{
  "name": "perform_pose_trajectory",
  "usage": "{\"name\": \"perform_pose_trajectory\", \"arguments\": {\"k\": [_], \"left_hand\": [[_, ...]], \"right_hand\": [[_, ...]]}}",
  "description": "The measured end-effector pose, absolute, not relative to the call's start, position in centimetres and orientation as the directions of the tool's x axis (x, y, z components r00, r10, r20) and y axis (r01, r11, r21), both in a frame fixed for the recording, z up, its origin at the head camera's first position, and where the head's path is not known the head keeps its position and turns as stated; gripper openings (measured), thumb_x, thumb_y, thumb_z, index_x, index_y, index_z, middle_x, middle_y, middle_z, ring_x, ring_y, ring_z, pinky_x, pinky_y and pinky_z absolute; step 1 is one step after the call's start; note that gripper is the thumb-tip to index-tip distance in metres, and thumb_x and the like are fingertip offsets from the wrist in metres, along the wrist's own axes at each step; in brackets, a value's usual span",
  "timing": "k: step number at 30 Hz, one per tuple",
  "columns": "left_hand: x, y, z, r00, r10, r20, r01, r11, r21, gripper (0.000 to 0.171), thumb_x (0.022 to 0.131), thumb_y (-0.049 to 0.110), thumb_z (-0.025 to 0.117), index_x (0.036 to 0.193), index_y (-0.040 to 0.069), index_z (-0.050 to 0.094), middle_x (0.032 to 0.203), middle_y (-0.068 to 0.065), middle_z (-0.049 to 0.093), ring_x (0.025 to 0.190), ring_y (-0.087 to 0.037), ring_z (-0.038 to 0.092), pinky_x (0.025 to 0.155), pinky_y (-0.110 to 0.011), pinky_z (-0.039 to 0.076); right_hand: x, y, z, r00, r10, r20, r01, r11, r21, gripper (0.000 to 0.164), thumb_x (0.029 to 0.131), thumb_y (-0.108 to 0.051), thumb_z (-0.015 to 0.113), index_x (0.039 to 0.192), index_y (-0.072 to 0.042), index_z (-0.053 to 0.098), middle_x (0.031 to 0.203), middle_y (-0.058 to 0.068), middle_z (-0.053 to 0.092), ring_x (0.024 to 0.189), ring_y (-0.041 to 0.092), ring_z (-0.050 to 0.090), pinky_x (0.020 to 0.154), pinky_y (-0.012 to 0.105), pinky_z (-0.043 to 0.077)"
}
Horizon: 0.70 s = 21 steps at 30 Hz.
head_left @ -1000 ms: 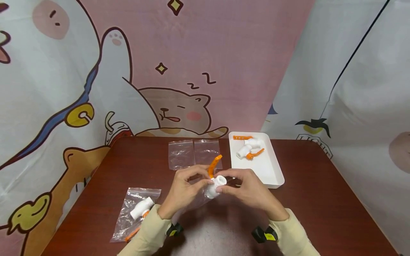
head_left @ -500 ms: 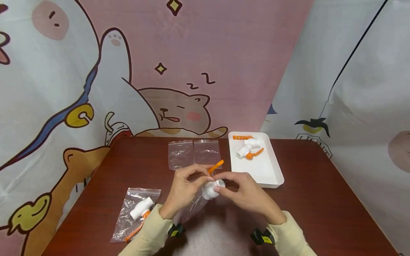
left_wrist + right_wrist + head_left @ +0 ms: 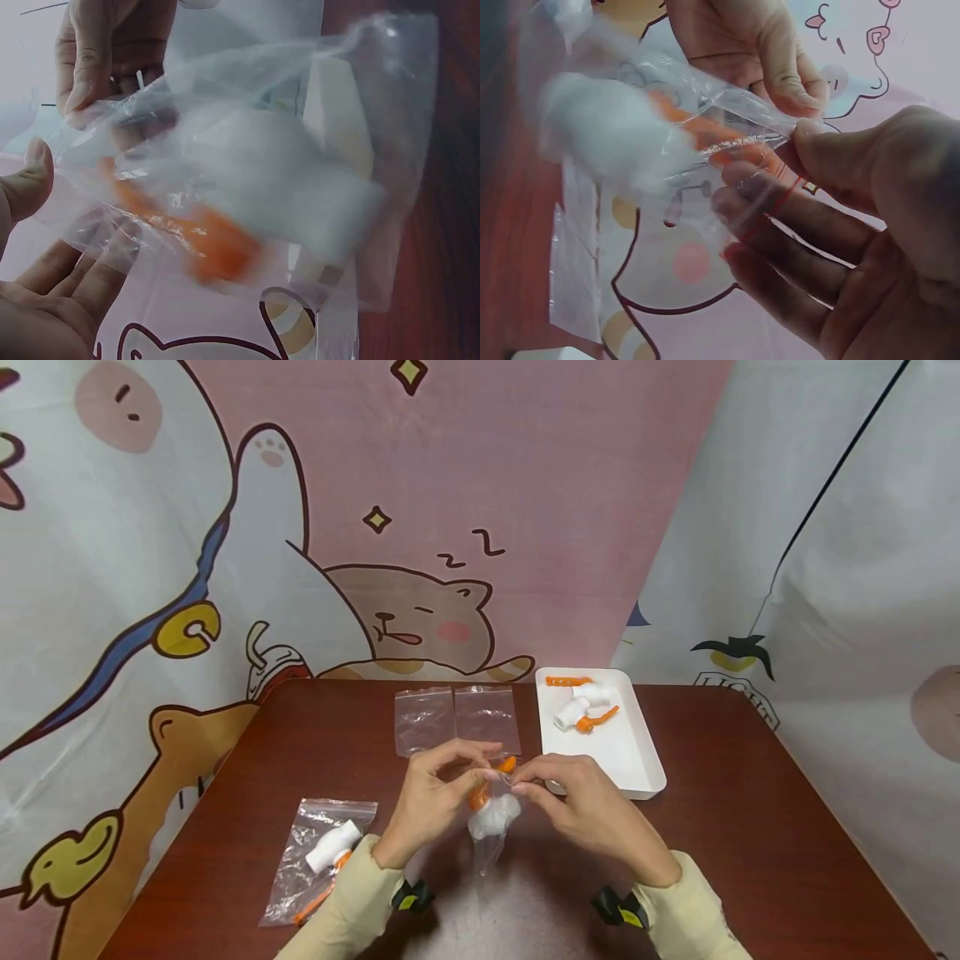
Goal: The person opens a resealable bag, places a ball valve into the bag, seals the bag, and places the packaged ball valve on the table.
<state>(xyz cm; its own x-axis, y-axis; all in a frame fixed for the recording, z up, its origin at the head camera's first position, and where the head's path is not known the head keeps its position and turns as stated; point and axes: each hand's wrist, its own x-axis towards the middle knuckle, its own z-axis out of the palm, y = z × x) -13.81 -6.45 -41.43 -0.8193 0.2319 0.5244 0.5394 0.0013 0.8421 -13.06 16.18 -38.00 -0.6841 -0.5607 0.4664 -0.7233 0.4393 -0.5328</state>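
Observation:
A white ball valve (image 3: 495, 817) with an orange handle (image 3: 478, 795) hangs inside a clear zip-lock bag (image 3: 487, 853), above the table's middle. My left hand (image 3: 433, 800) holds the bag near its mouth, thumb at the edge and fingers behind the film. At the opposite side of the mouth, my right hand (image 3: 588, 795) pinches the edge between thumb and forefinger. Its other fingers (image 3: 780, 240) spread loosely beside the plastic in the right wrist view. Motion blurs the valve in both wrist views, and folds of film partly cover its handle.
A white tray (image 3: 633, 772) at the back right carries another white valve (image 3: 573, 714), white fitting pieces and orange handles. Two flat clear bags (image 3: 423, 722) lie behind my hands. At left lies a filled bag (image 3: 288, 868) with a white valve and orange parts.
The valve has dropped lower into the bag, and its orange handle, which stuck up above my fingers, is now mostly inside. My right hand has moved from the valve to the bag's edge.

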Motion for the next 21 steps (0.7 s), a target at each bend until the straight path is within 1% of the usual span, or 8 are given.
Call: {"name": "perform_pose_trajectory", "arguments": {"k": [4,7,9,12,14,17,19,21], "left_hand": [[-13.8,-6.6,-41.4,-0.807,0.266,0.527,0.544,-0.013,0.839,0.007,0.090,0.006,0.076,0.092,0.008,0.070,0.120,-0.018,0.074,0.109,-0.037,0.072,0.084,-0.033,0.063],[-13.8,-6.7,-41.2,-0.785,0.301,0.542,0.569,0.004,0.822,0.009,0.089,0.006,0.077,0.091,0.009,0.069,0.122,-0.016,0.072,0.112,-0.034,0.070,0.089,-0.034,0.061],[-13.9,-6.9,-41.1,-0.761,0.334,0.556,0.604,0.051,0.796,0.010,0.089,0.009,0.078,0.090,0.012,0.069,0.123,-0.015,0.070,0.115,-0.031,0.069,0.093,-0.034,0.060],[-14.1,-7.3,-40.7,-0.734,0.398,0.550,0.644,0.152,0.750,0.014,0.087,0.016,0.082,0.092,0.018,0.069,0.128,-0.008,0.068,0.120,-0.024,0.066,0.101,-0.035,0.056],[-14.2,-7.7,-40.5,-0.719,0.444,0.535,0.666,0.218,0.714,0.017,0.085,0.021,0.084,0.095,0.021,0.069,0.132,-0.003,0.066,0.124,-0.021,0.064,0.106,-0.036,0.052],[-14.5,-8.2,-40.2,-0.704,0.518,0.487,0.675,0.274,0.685,0.027,0.082,0.024,0.087,0.104,0.023,0.071,0.137,0.002,0.061,0.127,-0.017,0.060,0.108,-0.038,0.049],[-14.7,-8.5,-40.1,-0.692,0.565,0.449,0.675,0.287,0.679,0.031,0.081,0.024,0.088,0.107,0.024,0.071,0.138,0.002,0.060,0.126,-0.014,0.060,0.107,-0.038,0.050],[-14.8,-8.8,-40.0,-0.681,0.603,0.416,0.671,0.286,0.684,0.029,0.081,0.026,0.088,0.105,0.026,0.071,0.137,0.003,0.061,0.124,-0.013,0.061,0.105,-0.037,0.051]], "right_hand": [[-13.0,16.3,-37.3,-0.617,-0.579,0.532,-0.786,0.418,-0.456,0.013,0.093,-0.008,0.073,0.094,-0.021,0.073,0.088,-0.013,0.071,0.081,-0.001,0.060,0.072,0.020,0.051],[-13.1,16.3,-36.8,-0.560,-0.607,0.563,-0.828,0.379,-0.414,0.018,0.092,-0.002,0.072,0.094,-0.019,0.071,0.088,-0.014,0.068,0.082,0.000,0.059,0.073,0.020,0.049],[-13.1,16.3,-36.5,-0.536,-0.625,0.567,-0.843,0.360,-0.400,0.022,0.091,0.003,0.070,0.093,-0.020,0.071,0.091,-0.014,0.068,0.086,0.001,0.060,0.076,0.019,0.049],[-12.9,16.4,-35.9,-0.514,-0.656,0.552,-0.855,0.341,-0.391,0.027,0.090,0.006,0.068,0.092,-0.020,0.071,0.095,-0.013,0.068,0.092,0.002,0.060,0.081,0.016,0.048],[-12.8,16.4,-35.6,-0.506,-0.682,0.528,-0.857,0.326,-0.400,0.028,0.090,0.006,0.068,0.092,-0.022,0.070,0.098,-0.012,0.068,0.096,0.002,0.060,0.085,0.014,0.047],[-12.7,16.6,-35.1,-0.471,-0.722,0.507,-0.871,0.288,-0.398,0.026,0.092,0.003,0.068,0.093,-0.022,0.070,0.104,-0.010,0.069,0.103,0.003,0.060,0.089,0.015,0.048],[-12.6,16.7,-34.8,-0.440,-0.745,0.501,-0.882,0.255,-0.396,0.026,0.093,0.003,0.067,0.093,-0.022,0.069,0.107,-0.010,0.069,0.106,0.004,0.060,0.091,0.016,0.048],[-12.6,16.9,-34.5,-0.408,-0.761,0.504,-0.895,0.227,-0.383,0.027,0.093,0.004,0.065,0.091,-0.022,0.068,0.110,-0.009,0.069,0.108,0.006,0.060,0.093,0.018,0.048]]}}
